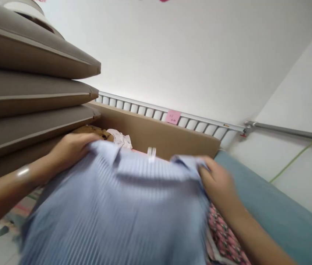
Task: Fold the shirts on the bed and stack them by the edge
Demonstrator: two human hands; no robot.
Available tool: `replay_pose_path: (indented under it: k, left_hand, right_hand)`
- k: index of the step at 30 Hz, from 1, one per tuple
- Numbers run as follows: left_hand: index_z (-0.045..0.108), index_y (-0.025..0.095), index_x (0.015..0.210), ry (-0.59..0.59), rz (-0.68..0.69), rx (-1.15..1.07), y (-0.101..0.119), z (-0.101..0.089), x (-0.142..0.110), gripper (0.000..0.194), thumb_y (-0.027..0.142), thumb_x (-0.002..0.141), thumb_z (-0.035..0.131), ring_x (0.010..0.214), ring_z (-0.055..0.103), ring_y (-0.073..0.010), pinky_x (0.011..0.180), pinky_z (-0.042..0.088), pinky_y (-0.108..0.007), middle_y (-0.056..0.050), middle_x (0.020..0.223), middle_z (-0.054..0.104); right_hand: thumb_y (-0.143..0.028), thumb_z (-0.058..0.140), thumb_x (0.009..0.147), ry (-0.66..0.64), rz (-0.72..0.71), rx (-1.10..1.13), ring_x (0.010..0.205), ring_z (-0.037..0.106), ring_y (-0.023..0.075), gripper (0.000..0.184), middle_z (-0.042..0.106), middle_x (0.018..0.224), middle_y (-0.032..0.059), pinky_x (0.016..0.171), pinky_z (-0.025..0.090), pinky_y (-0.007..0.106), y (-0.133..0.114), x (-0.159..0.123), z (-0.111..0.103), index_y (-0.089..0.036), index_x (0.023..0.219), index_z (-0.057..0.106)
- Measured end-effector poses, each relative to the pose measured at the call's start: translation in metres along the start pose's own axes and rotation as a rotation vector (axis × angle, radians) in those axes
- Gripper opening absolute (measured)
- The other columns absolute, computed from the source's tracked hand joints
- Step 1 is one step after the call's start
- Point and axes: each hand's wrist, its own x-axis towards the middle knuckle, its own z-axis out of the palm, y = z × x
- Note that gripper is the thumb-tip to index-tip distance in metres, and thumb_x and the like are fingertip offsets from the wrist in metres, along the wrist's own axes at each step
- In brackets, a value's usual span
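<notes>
A blue-and-white striped shirt [123, 213] hangs spread out between my two hands, its collar at the top and blurred by motion. My left hand [74, 149] grips the shirt near one shoulder, fingers closed over the cloth. At the opposite shoulder, my right hand [218, 180] pinches the fabric beside the collar. White tags [151, 152] stick up behind the neckline. The lower part of the shirt runs out of the bottom of the view.
Grey-brown cushions [34, 90] are stacked at left, with a hat [29, 11] on top. Behind the shirt stand a brown board [156, 130], a mustard garment [92, 130] and a pale cloth [120, 139]. A radiator carries a pink note [173, 116]. A blue-green surface [272, 206] lies right, beside pink patterned fabric [224, 235].
</notes>
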Motion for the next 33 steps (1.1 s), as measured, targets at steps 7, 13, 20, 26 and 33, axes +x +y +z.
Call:
replay_pose_path:
  k: [7, 13, 20, 26, 33]
  left_hand:
    - [0.032, 0.016, 0.141, -0.137, -0.285, 0.11, -0.006, 0.118, 0.082, 0.069, 0.037, 0.08, 0.056, 0.131, 0.036, -0.035, 0.1, 0.033, -0.053, -0.019, 0.146, 0.034]
    - [0.05, 0.013, 0.125, -0.41, -0.391, -0.077, -0.039, 0.187, -0.105, 0.048, 0.031, 0.081, 0.051, 0.114, 0.055, -0.0279, 0.097, 0.04, -0.038, -0.015, 0.125, 0.059]
    - [0.05, 0.016, 0.127, -0.265, -0.423, -0.001, -0.039, 0.221, -0.192, 0.052, 0.034, 0.078, 0.052, 0.122, 0.047, -0.0295, 0.102, 0.036, -0.042, -0.014, 0.135, 0.05]
    - [0.068, 0.016, 0.086, -0.415, -0.589, -0.01, -0.046, 0.228, -0.179, 0.022, 0.012, 0.075, 0.05, 0.097, 0.06, -0.0238, 0.09, 0.042, -0.033, -0.012, 0.096, 0.067]
    - [0.067, 0.013, 0.072, -0.29, -0.713, 0.016, -0.112, 0.14, -0.114, 0.02, 0.004, 0.069, 0.049, 0.075, 0.062, -0.0192, 0.077, 0.046, -0.028, -0.007, 0.074, 0.068]
  right_hand:
    - [-0.03, 0.057, 0.075, -0.133, 0.087, -0.06, 0.124, 0.044, 0.0302, 0.063, 0.049, 0.135, 0.0152, 0.103, 0.033, 0.05, 0.023, 0.015, 0.072, -0.015, 0.134, 0.042]
    - [-0.041, 0.045, 0.08, -0.462, 0.277, 0.017, 0.112, 0.056, 0.0272, 0.04, 0.064, 0.116, 0.0115, 0.101, 0.04, 0.046, 0.088, -0.22, 0.076, -0.019, 0.104, 0.067]
    - [-0.045, 0.045, 0.071, -0.345, 0.47, -0.173, 0.114, 0.055, 0.0333, 0.052, 0.061, 0.119, 0.0169, 0.098, 0.042, 0.049, 0.174, -0.358, 0.059, -0.013, 0.106, 0.067]
    - [-0.03, 0.045, 0.074, -0.514, 0.313, -0.315, 0.103, 0.06, 0.0279, 0.038, 0.067, 0.109, 0.0109, 0.091, 0.046, 0.041, 0.19, -0.367, 0.059, -0.022, 0.102, 0.069]
    - [-0.015, 0.045, 0.063, -0.553, 0.48, -0.275, 0.065, 0.063, 0.0192, 0.021, 0.065, 0.063, 0.0049, 0.067, 0.048, 0.028, 0.159, -0.24, 0.017, -0.021, 0.067, 0.065]
